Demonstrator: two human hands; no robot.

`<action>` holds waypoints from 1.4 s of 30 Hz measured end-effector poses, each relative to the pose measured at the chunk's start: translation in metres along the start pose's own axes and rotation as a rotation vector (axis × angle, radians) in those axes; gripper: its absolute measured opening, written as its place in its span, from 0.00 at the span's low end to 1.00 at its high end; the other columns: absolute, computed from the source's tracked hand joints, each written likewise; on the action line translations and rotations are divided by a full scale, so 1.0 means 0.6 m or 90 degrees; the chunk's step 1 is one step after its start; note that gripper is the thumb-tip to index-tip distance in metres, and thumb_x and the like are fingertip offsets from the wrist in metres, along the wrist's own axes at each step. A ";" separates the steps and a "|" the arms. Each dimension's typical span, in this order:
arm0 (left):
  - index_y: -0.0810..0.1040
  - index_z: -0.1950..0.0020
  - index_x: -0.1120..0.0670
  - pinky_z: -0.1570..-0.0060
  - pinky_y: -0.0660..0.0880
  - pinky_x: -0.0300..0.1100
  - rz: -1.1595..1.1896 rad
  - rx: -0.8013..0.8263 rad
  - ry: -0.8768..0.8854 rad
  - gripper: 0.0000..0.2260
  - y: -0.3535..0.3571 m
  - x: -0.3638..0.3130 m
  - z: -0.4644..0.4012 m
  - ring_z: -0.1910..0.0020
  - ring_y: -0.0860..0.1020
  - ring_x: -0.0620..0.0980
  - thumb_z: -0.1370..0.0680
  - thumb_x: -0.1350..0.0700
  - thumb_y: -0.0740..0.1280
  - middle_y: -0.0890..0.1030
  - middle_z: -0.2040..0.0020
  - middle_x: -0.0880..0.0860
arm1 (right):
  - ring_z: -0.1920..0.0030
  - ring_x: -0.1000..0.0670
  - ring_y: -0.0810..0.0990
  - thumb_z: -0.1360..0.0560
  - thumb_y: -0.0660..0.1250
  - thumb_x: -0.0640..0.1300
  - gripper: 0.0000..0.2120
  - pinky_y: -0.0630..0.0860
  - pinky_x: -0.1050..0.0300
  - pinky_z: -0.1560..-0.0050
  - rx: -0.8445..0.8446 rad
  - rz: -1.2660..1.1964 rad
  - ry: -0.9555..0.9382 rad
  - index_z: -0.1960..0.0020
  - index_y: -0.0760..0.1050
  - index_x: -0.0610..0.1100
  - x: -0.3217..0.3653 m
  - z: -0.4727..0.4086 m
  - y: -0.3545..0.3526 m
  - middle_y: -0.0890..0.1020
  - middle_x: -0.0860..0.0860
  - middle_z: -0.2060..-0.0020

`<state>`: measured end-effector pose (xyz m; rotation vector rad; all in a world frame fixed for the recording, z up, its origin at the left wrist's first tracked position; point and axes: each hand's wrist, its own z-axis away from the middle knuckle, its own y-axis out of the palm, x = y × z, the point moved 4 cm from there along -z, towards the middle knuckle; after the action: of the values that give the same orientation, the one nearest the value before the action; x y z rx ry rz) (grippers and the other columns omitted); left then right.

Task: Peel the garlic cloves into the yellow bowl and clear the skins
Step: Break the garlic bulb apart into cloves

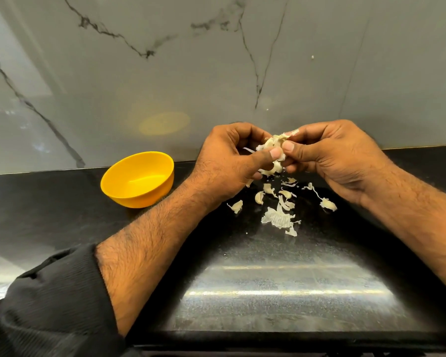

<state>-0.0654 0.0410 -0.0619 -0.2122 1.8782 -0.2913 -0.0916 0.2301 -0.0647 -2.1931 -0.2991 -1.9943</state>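
Countertop (62,215), black and speckled, carries the yellow bowl (137,179) left of my hands. My left hand (232,161) and right hand (330,155) pinch the garlic (274,144) together above scattered skins (278,217).

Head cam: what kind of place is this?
Most likely a home kitchen counter. A polished black stone countertop meets a grey marble-veined backsplash; a yellow bowl sits on it, and both hands, left hand and right hand, peel garlic over scattered skins.
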 end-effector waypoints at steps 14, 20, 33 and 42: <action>0.84 0.43 0.59 0.54 0.86 0.52 0.087 0.013 0.002 0.07 -0.003 -0.001 -0.001 0.56 0.88 0.60 0.21 0.63 0.75 0.88 0.52 0.58 | 0.63 0.47 0.82 0.20 0.68 0.30 0.08 0.82 0.57 0.64 -0.004 0.018 -0.015 0.46 0.84 0.36 0.009 0.001 -0.005 0.86 0.40 0.58; 0.82 0.40 0.62 0.53 0.86 0.53 0.154 0.043 -0.027 0.09 -0.002 0.004 -0.002 0.52 0.88 0.63 0.20 0.65 0.74 0.87 0.47 0.61 | 0.52 0.46 0.81 0.30 0.77 0.46 0.16 0.74 0.55 0.57 0.033 0.041 -0.030 0.47 0.86 0.38 0.012 0.003 -0.004 0.87 0.39 0.49; 0.86 0.45 0.61 0.59 0.84 0.46 0.112 0.001 -0.014 0.08 -0.007 0.005 -0.004 0.53 0.87 0.60 0.23 0.62 0.77 0.88 0.51 0.59 | 0.57 0.48 0.83 0.29 0.77 0.44 0.13 0.81 0.57 0.59 0.057 0.036 -0.025 0.46 0.87 0.42 0.004 0.002 0.000 0.88 0.43 0.53; 0.84 0.46 0.64 0.55 0.84 0.46 0.080 0.028 -0.018 0.08 -0.003 0.010 -0.002 0.56 0.86 0.54 0.21 0.60 0.76 0.88 0.53 0.60 | 0.68 0.49 0.83 0.33 0.77 0.41 0.08 0.80 0.61 0.69 0.013 0.071 -0.091 0.55 0.85 0.38 0.015 0.005 -0.001 0.86 0.45 0.67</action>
<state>-0.0682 0.0377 -0.0664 -0.0683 1.8461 -0.2418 -0.0884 0.2315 -0.0562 -2.2901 -0.2080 -1.7750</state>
